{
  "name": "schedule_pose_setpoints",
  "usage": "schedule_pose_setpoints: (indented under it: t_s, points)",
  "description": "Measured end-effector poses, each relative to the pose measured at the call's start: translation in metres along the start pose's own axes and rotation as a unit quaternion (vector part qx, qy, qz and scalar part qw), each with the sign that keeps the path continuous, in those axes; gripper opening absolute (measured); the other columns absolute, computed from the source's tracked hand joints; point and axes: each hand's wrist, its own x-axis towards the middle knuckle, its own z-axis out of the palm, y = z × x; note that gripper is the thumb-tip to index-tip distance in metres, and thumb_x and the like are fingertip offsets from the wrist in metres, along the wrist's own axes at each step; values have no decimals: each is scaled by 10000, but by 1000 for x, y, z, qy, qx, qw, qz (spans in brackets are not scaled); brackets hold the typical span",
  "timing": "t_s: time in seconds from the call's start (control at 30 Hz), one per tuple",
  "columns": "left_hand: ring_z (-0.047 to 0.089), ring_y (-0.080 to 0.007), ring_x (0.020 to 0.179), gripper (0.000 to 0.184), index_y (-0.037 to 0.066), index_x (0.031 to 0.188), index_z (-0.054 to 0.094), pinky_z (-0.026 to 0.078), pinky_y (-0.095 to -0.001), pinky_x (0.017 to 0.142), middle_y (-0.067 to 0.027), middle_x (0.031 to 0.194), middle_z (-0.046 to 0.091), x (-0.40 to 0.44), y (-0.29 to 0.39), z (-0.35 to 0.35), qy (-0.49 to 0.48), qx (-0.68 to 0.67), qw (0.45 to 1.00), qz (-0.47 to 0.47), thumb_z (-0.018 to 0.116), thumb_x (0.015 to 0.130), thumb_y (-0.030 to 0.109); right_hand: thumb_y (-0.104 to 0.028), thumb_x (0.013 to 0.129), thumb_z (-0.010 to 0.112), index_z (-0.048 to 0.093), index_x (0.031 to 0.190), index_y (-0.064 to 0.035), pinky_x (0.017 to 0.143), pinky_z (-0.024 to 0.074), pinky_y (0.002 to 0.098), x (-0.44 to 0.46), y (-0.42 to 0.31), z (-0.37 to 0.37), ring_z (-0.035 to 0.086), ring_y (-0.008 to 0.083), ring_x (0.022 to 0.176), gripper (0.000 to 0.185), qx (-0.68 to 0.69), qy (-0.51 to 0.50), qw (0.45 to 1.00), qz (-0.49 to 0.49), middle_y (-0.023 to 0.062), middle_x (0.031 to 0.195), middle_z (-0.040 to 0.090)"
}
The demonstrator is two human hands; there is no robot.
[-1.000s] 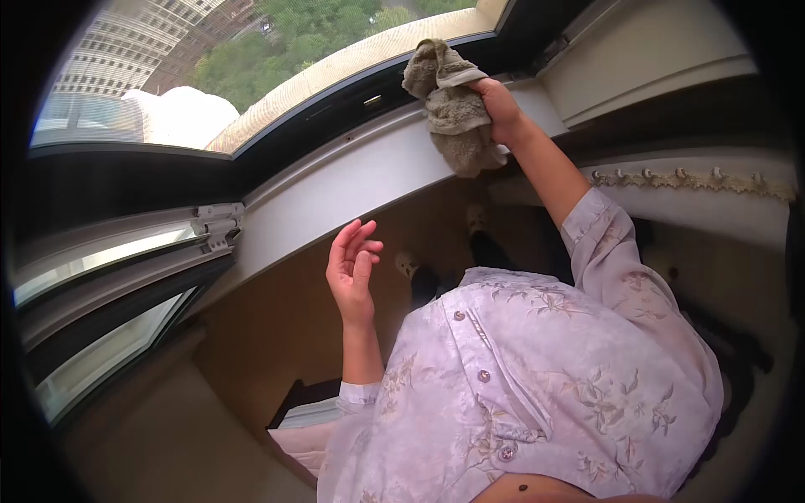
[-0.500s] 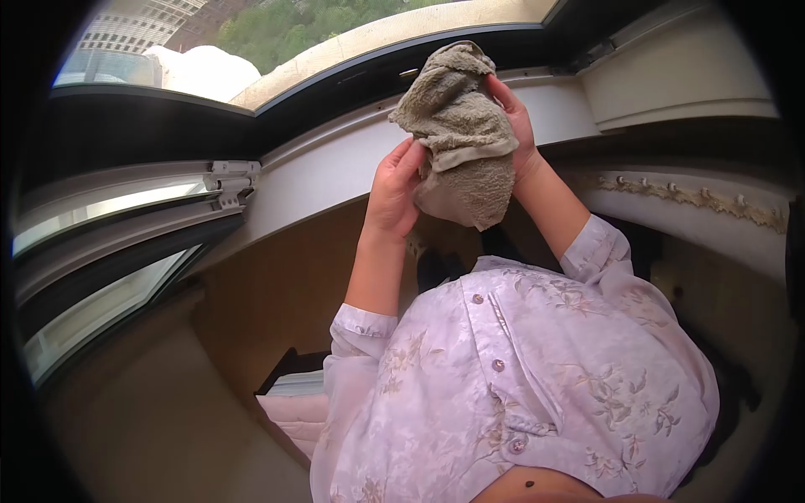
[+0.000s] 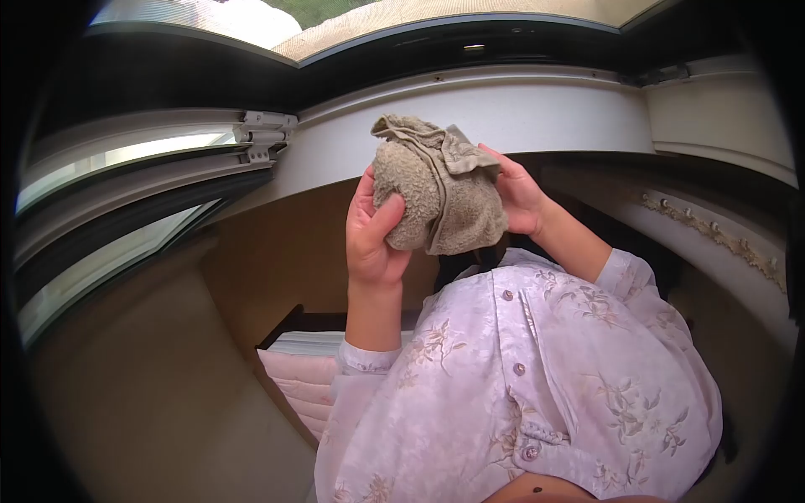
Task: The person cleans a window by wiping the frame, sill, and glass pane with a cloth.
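Observation:
A grey-brown terry cloth (image 3: 461, 205), bunched and folded over itself, is held up between my two hands in front of the white window sill (image 3: 579, 105). My left hand (image 3: 376, 235) grips its left side, with the thumb lying over the fluffy face and the fingers behind. On the right edge, my right hand (image 3: 520, 194) holds the cloth from the side; most of its fingers are hidden behind the fabric. A hemmed edge and a loose flap stick up along the cloth's top.
Beyond the sill runs the dark window frame (image 3: 402, 52). An opened window sash (image 3: 126, 189) with a metal hinge (image 3: 267, 136) stands at the left. A curtain with hooks (image 3: 713, 228) hangs at the right. Pink quilted bedding (image 3: 293, 377) lies low at the left.
Both hands have come down and nearer to my body with the cloth. It has been turned and refolded into a wider, more compact bundle. The view has tilted downward.

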Motion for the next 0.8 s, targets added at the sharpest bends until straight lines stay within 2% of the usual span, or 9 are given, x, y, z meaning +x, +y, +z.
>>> schedule_pose_setpoints:
  t_s: [0.07, 0.17, 0.23, 0.33, 0.43, 0.5, 0.53, 0.67, 0.8]
  points:
    - [548, -258, 1086, 413, -41, 1240, 433, 438, -401, 951, -168, 1178, 544, 0, 6, -1, 74, 26, 997, 3, 566, 866, 73, -414, 913, 477, 387, 1336, -37, 1000, 397, 416, 6, 15, 6, 500, 271, 1168, 574, -109, 41, 993, -7, 152, 1298, 484]
    - [531, -273, 1097, 399, -26, 1234, 451, 397, -416, 990, -144, 1176, 550, -1, 37, -3, 146, -172, 974, -6, 563, 876, 112, -344, 918, 485, 414, 1313, -45, 981, 416, 366, 19, 43, 34, 528, 227, 1133, 501, -294, 93, 949, -64, 114, 1223, 541]
    - [515, -282, 1111, 380, -19, 1226, 467, 366, -430, 1010, -128, 1171, 554, 9, 50, 3, 183, -143, 968, 95, 552, 883, 121, -339, 941, 443, 481, 1246, -24, 894, 487, 351, 38, 44, 35, 595, 224, 1019, 440, -118, 66, 988, 77, 115, 1110, 597]
    - [532, -253, 1073, 361, -28, 1194, 477, 407, -408, 955, -106, 1131, 576, 52, 54, -8, 202, 101, 942, 247, 559, 867, 101, -355, 966, 386, 520, 1177, 13, 783, 543, 327, 81, 48, 4, 632, 222, 917, 445, 165, -222, 930, 243, 132, 1037, 621]
    - [536, -264, 1050, 466, -19, 1186, 477, 404, -443, 919, -116, 1083, 594, 119, 45, -43, 191, 518, 773, 314, 637, 815, 214, -374, 974, 358, 514, 1142, 51, 697, 566, 285, 100, 50, 6, 643, 202, 861, 483, 162, -145, 941, 260, 160, 1021, 616]
    - [528, -298, 1040, 576, 6, 1176, 488, 388, -498, 887, -144, 1043, 603, 138, 28, -63, 212, 858, 415, 218, 688, 727, 307, -345, 981, 353, 512, 1116, 60, 654, 569, 260, 102, 43, 6, 650, 193, 790, 456, 183, -123, 945, 242, 156, 982, 624]
    - [487, -355, 1066, 602, 70, 1180, 491, 332, -495, 916, -234, 1067, 555, 143, 24, -68, 194, 860, 395, 258, 676, 692, 369, -348, 982, 347, 516, 1103, 50, 629, 571, 255, 100, 38, 7, 652, 184, 749, 450, 184, -99, 948, 238, 148, 946, 633]
    - [507, -331, 1014, 524, 57, 1132, 508, 352, -448, 897, -189, 1025, 571, 146, 33, -64, 138, 822, 487, 261, 649, 678, 279, -311, 969, 411, 550, 1028, 29, 587, 568, 231, 89, 31, -3, 650, 157, 700, 372, 186, -81, 950, 238, 115, 861, 640]
    - [515, -322, 1004, 479, 56, 1118, 514, 358, -439, 877, -169, 982, 590, 170, -1, -47, 21, 834, 445, 325, 623, 687, 236, -294, 950, 468, 569, 1008, 9, 572, 545, 219, 76, 21, -18, 624, 119, 698, 324, 151, -85, 959, 224, 87, 875, 630]
